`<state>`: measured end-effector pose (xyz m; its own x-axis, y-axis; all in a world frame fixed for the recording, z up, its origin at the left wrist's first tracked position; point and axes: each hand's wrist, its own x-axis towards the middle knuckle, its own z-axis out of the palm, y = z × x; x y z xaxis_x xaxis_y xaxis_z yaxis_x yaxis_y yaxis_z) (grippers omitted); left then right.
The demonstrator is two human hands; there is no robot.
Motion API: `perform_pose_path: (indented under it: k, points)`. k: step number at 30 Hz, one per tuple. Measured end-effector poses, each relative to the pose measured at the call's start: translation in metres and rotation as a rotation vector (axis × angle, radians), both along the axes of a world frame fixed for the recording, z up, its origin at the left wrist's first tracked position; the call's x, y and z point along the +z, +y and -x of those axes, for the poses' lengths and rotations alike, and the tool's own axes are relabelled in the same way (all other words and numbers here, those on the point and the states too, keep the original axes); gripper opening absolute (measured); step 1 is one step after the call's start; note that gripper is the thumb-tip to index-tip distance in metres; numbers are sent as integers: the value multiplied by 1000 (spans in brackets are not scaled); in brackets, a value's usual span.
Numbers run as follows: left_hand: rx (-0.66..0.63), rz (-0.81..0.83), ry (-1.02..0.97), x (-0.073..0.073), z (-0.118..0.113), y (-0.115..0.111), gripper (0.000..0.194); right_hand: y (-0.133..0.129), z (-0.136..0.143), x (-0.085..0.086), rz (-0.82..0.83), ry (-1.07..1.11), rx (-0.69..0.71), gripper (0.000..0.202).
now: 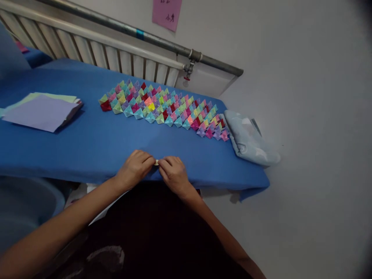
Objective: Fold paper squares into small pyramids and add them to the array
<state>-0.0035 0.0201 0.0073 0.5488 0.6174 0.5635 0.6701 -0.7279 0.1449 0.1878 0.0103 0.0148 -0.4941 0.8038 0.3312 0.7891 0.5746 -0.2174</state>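
Note:
Close to the front edge of the blue-covered table [95, 143], my left hand [136, 167] and my right hand [174, 173] meet with their fingertips almost touching. Between them is a small pale-yellow piece of folded paper [157, 162], pinched from both sides. Most of it is hidden by my fingers, so its full shape does not show. Beyond my hands, several rows of small folded paper pieces [159, 108] in many colours stand side by side along the back of the table.
A stack of coloured paper sheets [40, 110] lies at the left. Folded light-blue cloth [247, 137] rests on the right end. Behind the table run a radiator [110, 58] and a pipe [165, 45] with a valve. A blue basin [29, 205] is below at left.

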Motion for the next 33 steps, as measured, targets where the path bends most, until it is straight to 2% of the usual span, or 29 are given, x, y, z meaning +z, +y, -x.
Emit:
perform_pose_path:
  k: [4, 9, 18, 25, 28, 33]
  points:
    - [-62, -12, -7, -4, 4, -13, 20, -9, -6, -8, -47, -4, 59, 17]
    - [-81, -17, -23, -4, 6, -17, 15, -17, -12, -13, -72, 121, 47, 15]
    - [-35, 75, -62, -8, 8, -13, 21, -16, -9, -13, 37, 135, -22, 20]
    - [114, 314, -37, -3, 2, -6, 29, -11, -1, -4, 176, 185, -108, 15]
    - [201, 461, 22, 5, -1, -1, 28, -7, 2, 1, 215, 195, -139, 14]
    - [260, 682, 150, 22, -8, 10, 26, -3, 5, 7, 260, 186, -191, 16]
